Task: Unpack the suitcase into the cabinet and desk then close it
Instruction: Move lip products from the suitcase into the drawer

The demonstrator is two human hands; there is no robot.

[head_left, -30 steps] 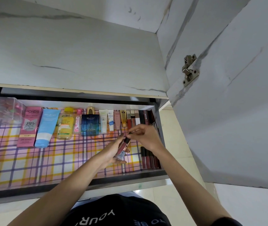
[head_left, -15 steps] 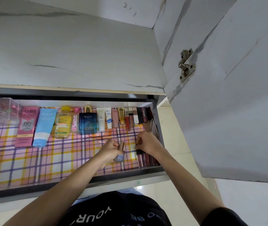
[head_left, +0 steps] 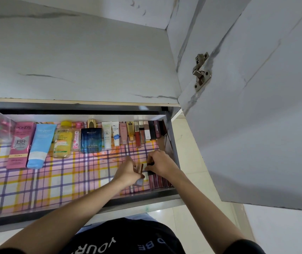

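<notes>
Kid: What is in the drawer (head_left: 109, 200)?

Pal: A blue bottle (head_left: 91, 139) lies at the back, on a checked sheet (head_left: 54, 180). Left of the blue bottle are a yellow bottle (head_left: 63, 140), a light blue tube (head_left: 41, 145) and a pink box (head_left: 20, 143). Right of it is a line of small tubes (head_left: 137, 132).

Kid: Where are the hands?

Pal: Both are right of the blue bottle and nearer the front. The left hand (head_left: 128, 172) has its fingers curled round a little tube (head_left: 141, 168) with a brown top. The right hand (head_left: 162, 165) is just beside it. Its fingers pinch a small dark tube (head_left: 151, 163).

Kid: What is under the right hand?

Pal: A row of dark red tubes (head_left: 160, 181). They lie side by side, well to the right of the blue bottle, against the drawer's front wall.
</notes>
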